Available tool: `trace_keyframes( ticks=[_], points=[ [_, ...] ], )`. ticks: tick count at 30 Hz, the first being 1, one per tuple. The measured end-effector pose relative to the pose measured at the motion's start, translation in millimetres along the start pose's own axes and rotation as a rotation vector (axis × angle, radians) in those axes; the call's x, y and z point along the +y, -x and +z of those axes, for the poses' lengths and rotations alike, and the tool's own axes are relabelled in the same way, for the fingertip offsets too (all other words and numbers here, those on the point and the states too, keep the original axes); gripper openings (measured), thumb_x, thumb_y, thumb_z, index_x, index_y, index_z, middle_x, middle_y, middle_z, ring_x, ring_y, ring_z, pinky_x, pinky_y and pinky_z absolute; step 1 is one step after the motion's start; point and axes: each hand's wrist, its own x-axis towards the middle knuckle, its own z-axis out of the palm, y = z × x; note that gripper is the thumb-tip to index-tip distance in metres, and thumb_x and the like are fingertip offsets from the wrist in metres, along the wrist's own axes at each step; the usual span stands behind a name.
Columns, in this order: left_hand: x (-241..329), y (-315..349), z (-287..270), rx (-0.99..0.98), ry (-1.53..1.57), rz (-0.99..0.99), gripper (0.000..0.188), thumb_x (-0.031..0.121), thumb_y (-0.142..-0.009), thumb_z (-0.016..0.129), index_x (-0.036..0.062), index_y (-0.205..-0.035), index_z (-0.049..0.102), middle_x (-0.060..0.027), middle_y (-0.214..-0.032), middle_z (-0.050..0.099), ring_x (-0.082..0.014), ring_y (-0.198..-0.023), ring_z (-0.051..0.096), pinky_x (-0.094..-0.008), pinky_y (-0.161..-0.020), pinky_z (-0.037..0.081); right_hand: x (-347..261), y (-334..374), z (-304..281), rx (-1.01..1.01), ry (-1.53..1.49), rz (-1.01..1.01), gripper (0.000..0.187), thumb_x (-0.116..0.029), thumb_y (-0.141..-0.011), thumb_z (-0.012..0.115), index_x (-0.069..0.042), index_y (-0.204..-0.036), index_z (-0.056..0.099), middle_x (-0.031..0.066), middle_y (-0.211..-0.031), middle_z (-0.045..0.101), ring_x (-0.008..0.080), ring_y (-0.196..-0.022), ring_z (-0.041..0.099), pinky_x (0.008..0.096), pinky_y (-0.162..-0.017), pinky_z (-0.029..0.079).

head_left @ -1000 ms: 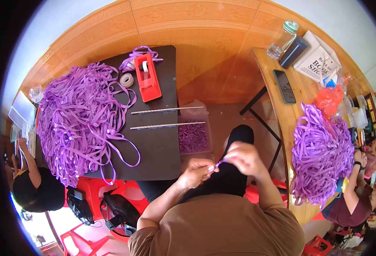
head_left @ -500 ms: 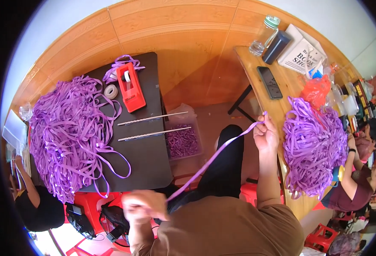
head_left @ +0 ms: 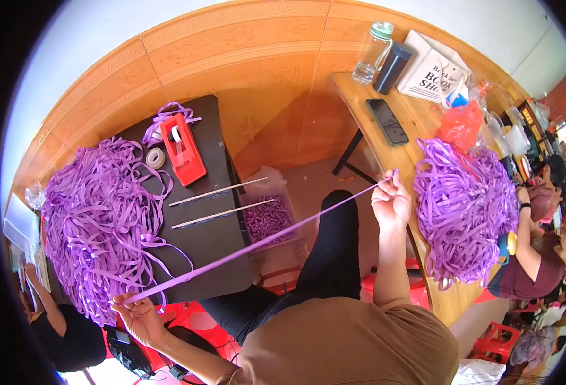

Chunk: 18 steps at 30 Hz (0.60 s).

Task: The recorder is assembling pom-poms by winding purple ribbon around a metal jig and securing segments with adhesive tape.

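A purple ribbon (head_left: 264, 242) runs taut on a slant between my two hands. My left hand (head_left: 140, 321) pinches its lower end beside the near edge of a big tangled heap of purple ribbon (head_left: 97, 212) on the dark table. Raised near the wooden table's edge, my right hand (head_left: 391, 202) is closed on the other end, a short tip sticking up past the fingers. A second purple ribbon heap (head_left: 466, 212) lies just right of that hand. The taut ribbon passes above the dark table's front corner and my leg.
On the dark table (head_left: 215, 256) are a red tape dispenser (head_left: 190, 163), a tape roll (head_left: 155, 158) and two thin sticks (head_left: 222, 215). A bin of small purple pieces (head_left: 270, 221) stands between the tables. A phone (head_left: 387, 122) and bottle (head_left: 373, 54) sit right; people work at both sides.
My left hand has swung out left and away from my body to the left heap. The ribbon between my hands now spans farther and straighter. My right hand stays closed on its end.
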Motion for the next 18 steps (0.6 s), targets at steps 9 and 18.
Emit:
trace_keyframes(
  ticks=[9,18],
  points=[
    [10.0,-9.2,-21.6,0.065,-0.12,0.181,0.022,0.014,-0.095,0.054,0.0009,-0.112,0.055,-0.0087,-0.097,0.061,-0.0133,-0.074,0.052,-0.0231,-0.047,0.028,1.9,7.1,6.4,0.042,0.053,-0.112,0.005,-0.008,-0.09,0.058,-0.005,-0.087,0.061,0.0069,-0.087,0.063,0.008,-0.058,0.048,0.021,-0.049,0.039],
    [18.9,-15.6,-27.7,0.081,-0.03,0.189,0.024,0.011,-0.095,0.052,-0.0026,-0.115,0.053,-0.0123,-0.098,0.059,-0.013,-0.065,0.052,-0.0212,-0.045,0.031,9.9,6.8,0.5,0.19,0.257,-0.334,0.009,-0.002,-0.084,0.064,-0.012,-0.085,0.064,0.0036,-0.086,0.067,0.0118,-0.07,0.06,0.0236,-0.055,0.046]
  ],
)
